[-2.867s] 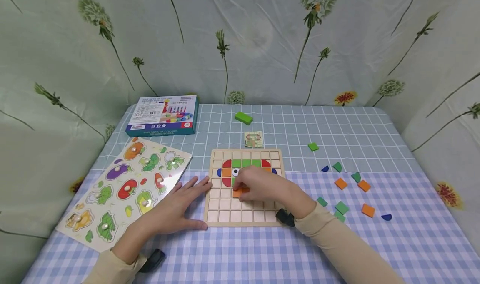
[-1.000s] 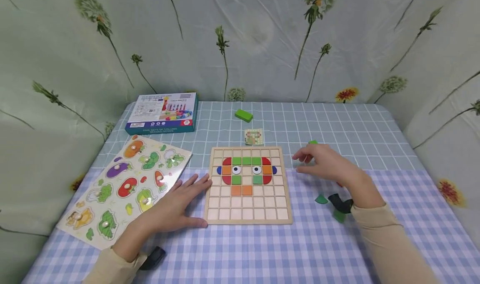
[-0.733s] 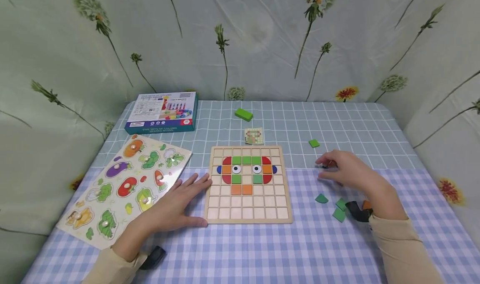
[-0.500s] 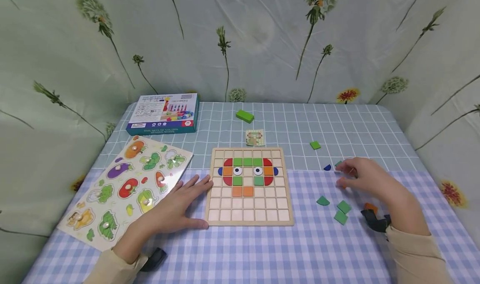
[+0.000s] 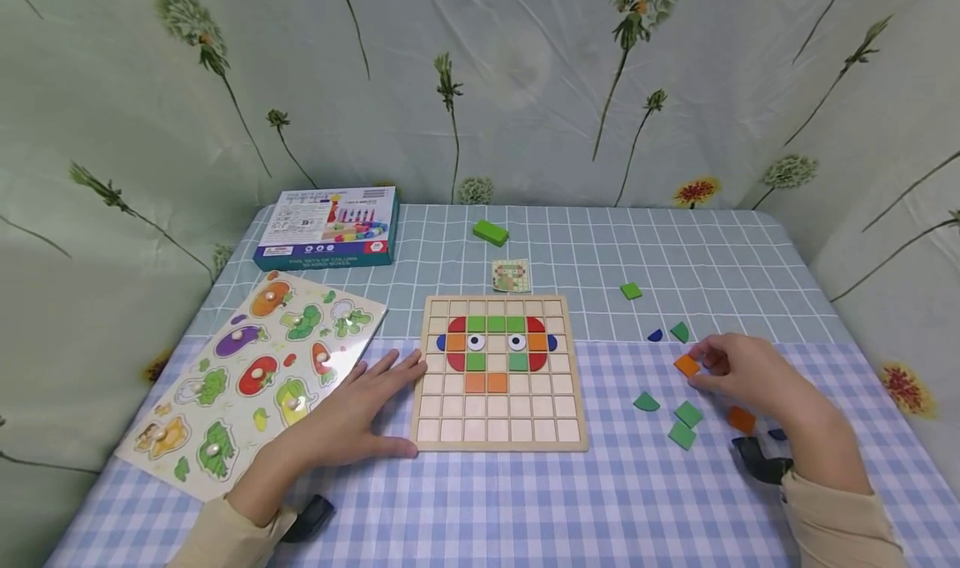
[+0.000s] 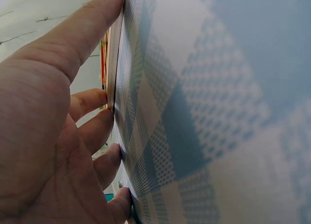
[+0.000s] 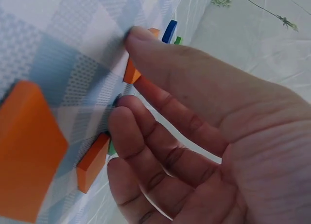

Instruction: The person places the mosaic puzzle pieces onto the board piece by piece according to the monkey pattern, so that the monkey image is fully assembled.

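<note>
At the right of the head view, my right hand point(image 5: 738, 372) pinches an orange square tile point(image 5: 686, 366) at its edges, thumb and index finger on either side; the right wrist view shows this tile point(image 7: 130, 72) partly behind the thumb. My left hand point(image 5: 360, 414) lies with fingers spread, fingertips and thumb at the left edge of the wooden grid board point(image 5: 498, 445). Red, green, orange and blue pieces and two eye tiles form a face on the board. Two orange tiles point(image 5: 486, 382) sit side by side below it.
Green squares point(image 5: 682, 435), green quarter-rounds point(image 5: 647, 401), a blue half-round point(image 5: 655, 335) and another orange tile point(image 5: 742, 420) lie about the right hand. A pattern card point(image 5: 511, 276) and green block point(image 5: 490, 233) stand behind the board. Left are a vegetable puzzle point(image 5: 247, 410) and a box point(image 5: 326, 226).
My right hand has left the board, where two orange tiles now sit, and moved right to the loose pieces, taking hold of an orange tile. My left hand has stayed put.
</note>
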A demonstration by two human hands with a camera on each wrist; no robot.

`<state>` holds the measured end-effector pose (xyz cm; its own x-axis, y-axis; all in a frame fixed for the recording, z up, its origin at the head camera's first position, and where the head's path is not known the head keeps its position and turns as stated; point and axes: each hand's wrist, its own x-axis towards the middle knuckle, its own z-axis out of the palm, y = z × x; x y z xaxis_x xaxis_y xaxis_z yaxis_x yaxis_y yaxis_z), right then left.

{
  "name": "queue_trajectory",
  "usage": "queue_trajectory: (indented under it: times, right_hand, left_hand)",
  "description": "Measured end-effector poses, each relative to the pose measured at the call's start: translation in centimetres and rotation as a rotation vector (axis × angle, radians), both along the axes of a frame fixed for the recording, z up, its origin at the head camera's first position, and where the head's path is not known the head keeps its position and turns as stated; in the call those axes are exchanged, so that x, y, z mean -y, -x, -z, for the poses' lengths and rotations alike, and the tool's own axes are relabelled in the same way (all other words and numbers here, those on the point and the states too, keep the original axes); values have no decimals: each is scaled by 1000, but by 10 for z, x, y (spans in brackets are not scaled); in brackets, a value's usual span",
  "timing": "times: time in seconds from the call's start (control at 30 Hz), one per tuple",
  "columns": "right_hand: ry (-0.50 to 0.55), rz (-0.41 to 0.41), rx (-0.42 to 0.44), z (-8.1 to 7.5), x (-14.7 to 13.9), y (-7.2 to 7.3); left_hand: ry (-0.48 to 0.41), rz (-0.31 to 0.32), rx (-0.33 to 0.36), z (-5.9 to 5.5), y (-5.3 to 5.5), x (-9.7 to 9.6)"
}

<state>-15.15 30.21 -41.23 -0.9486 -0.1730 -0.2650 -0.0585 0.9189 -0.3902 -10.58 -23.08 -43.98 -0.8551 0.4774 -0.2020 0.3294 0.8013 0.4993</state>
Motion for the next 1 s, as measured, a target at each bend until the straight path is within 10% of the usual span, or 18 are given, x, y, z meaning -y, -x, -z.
queue_trajectory:
  times: [0.67,1.0]
  right_hand:
    - [21,34,-20,3,15,1]
    - [171,-118,-181,-11,50,-15]
  left_hand:
    - [8,-1,4,2,-1,0]
    - [3,2,-4,-2,-2,-1]
